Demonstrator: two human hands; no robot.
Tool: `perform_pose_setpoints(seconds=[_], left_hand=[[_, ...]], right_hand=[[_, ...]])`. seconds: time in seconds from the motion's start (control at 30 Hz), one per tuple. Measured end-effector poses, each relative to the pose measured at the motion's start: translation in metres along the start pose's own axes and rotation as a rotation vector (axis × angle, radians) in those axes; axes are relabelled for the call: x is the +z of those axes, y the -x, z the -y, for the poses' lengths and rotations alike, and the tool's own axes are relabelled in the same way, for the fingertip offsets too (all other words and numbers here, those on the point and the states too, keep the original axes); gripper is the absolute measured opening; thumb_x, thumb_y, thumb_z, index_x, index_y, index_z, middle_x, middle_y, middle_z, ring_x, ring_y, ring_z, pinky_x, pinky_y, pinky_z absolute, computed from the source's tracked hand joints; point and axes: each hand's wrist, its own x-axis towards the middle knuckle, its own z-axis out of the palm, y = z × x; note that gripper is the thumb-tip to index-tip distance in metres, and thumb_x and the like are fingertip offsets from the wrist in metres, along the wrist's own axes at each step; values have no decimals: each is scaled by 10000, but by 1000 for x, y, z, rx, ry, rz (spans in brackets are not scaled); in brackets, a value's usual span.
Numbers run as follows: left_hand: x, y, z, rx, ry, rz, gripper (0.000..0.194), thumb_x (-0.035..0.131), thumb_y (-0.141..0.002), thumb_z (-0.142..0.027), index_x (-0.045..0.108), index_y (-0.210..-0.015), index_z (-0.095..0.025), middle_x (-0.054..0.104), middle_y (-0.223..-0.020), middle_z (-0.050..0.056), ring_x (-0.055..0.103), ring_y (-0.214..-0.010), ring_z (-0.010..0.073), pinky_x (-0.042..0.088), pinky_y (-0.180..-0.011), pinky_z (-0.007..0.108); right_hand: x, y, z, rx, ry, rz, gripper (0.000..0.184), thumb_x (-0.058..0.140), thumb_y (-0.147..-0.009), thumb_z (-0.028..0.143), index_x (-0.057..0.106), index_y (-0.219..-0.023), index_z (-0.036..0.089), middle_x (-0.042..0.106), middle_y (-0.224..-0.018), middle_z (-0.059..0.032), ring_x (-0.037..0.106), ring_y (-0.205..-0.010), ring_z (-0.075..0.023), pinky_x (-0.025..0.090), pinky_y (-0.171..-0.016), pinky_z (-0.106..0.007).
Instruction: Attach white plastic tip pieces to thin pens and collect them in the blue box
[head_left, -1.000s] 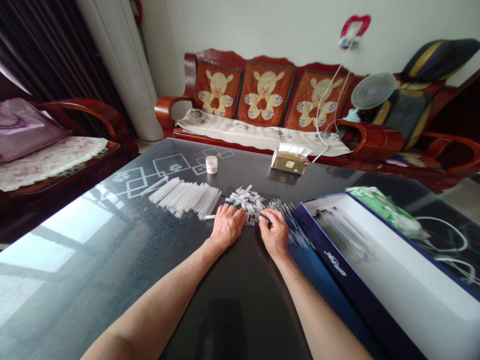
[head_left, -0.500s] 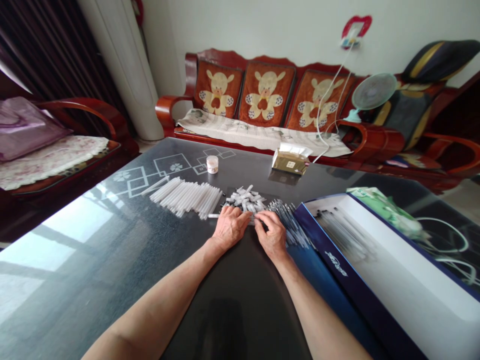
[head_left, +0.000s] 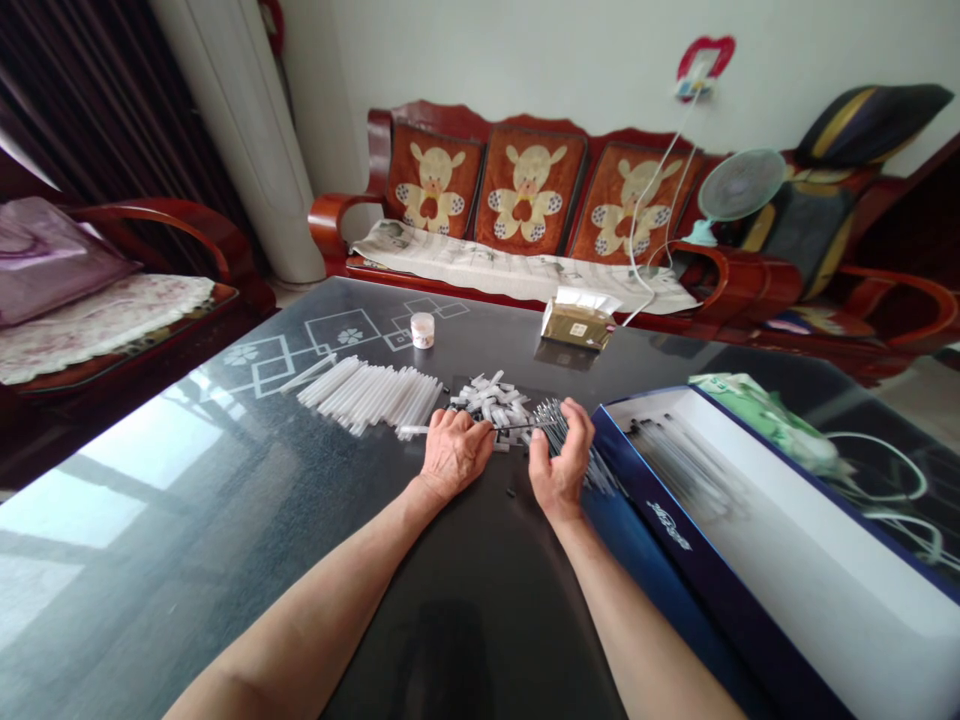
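1. A thin dark rod (head_left: pixel 525 426) runs level between the hands, pinched at one end by the right hand (head_left: pixel 559 465), its fingers (head_left: pixel 570 425) clamped together on it, which keeps it clear of the loose pieces below.
2. The right wrist is cocked so that the hand stands upright. The left hand (head_left: pixel 454 455) lies palm-down, weighing on a white plastic tube (head_left: pixel 412 431) that pokes out beside it. I cannot tell whether its fingers grip anything.
3. Small white plastic pieces (head_left: pixel 487 395) lie heaped just beyond the hands, with a neat row of translucent white tubes (head_left: pixel 367 395) to the left.
4. A fan of thin dark-tipped rods (head_left: pixel 589 468) leans near the right hand, beside a long blue-and-white cardboard box (head_left: pixel 660 520) on the dark glass tabletop (head_left: pixel 187 520).
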Motion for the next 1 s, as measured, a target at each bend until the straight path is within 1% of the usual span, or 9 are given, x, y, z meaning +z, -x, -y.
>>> perform_pose_setpoints(seconds=[0.13, 0.23, 0.4, 0.5, 0.63, 0.73, 0.87, 0.93, 1.0], left_hand=[[-1, 1, -3, 38, 8, 13, 332, 416, -948, -375, 720, -901, -252, 582, -723, 49, 501, -742, 192, 326, -792, 364], [-1, 1, -3, 79, 34, 18, 324, 416, -948, -377, 718, -928, -258, 591, -745, 49, 505, -753, 195, 332, -801, 363], [1, 1, 2, 88, 57, -12, 323, 421, -953, -395, 697, -1042, -254, 603, -786, 55, 511, -774, 200, 336, -803, 359], [3, 0, 6, 28, 28, -71, 314, 430, -951, -376, 686, -1078, -247, 610, -806, 61, 507, -782, 208, 329, -790, 360], [6, 0, 9, 9, 19, -95, 295, 446, -946, -365, 685, -1075, -251, 608, -801, 59, 497, -772, 208, 323, -774, 355], [6, 1, 9, 28, 33, -111, 288, 452, -945, -358, 686, -1072, -248, 607, -799, 58, 498, -772, 206, 323, -774, 353], [6, 1, 10, -11, 30, -171, 280, 474, -938, -352, 682, -1091, -246, 612, -810, 60, 500, -779, 207, 327, -773, 351], [6, 1, 11, -43, 27, -203, 273, 483, -934, -348, 684, -1087, -244, 618, -816, 61, 504, -782, 205, 333, -775, 349], [6, 1, 12, -72, 36, -237, 264, 487, -933, -341, 687, -1073, -241, 624, -827, 61, 508, -787, 202, 340, -777, 345]], right_hand=[[1, 6, 14, -227, 45, 294, 345, 489, -878, 199, 570, -1213, 214, 632, -1197, -111, 524, -1218, -274, 309, -1091, -538], [2, 8, 14, -246, 65, 410, 264, 483, -894, 177, 647, -1096, 219, 694, -1033, -82, 623, -1020, -240, 392, -1019, -472], [-5, 1, 4, -183, 92, 395, 225, 475, -908, 200, 689, -978, 200, 651, -957, -96, 616, -905, -210, 499, -844, -340], [-16, -8, -7, -122, 286, 357, 202, 501, -881, 212, 700, -908, 198, 615, -895, -98, 597, -826, -213, 507, -757, -334], [-28, -21, -31, -53, 582, 416, 129, 569, -821, 193, 695, -849, 199, 605, -799, -87, 571, -715, -216, 483, -648, -338], [-31, -28, -42, -46, 641, 408, 113, 585, -804, 177, 682, -859, 189, 604, -802, -93, 559, -710, -214, 475, -632, -337], [-34, -21, -24, -168, 451, 358, 180, 529, -864, 211, 659, -982, 171, 620, -925, -111, 576, -855, -233, 510, -777, -381], [-35, -8, -3, -262, 246, 452, 220, 500, -899, 223, 634, -1067, 173, 620, -1040, -110, 573, -984, -226, 495, -903, -388], [-35, 7, 19, -357, 86, 618, 250, 535, -888, 247, 619, -1115, 181, 608, -1126, -104, 549, -1082, -225, 463, -985, -395]])
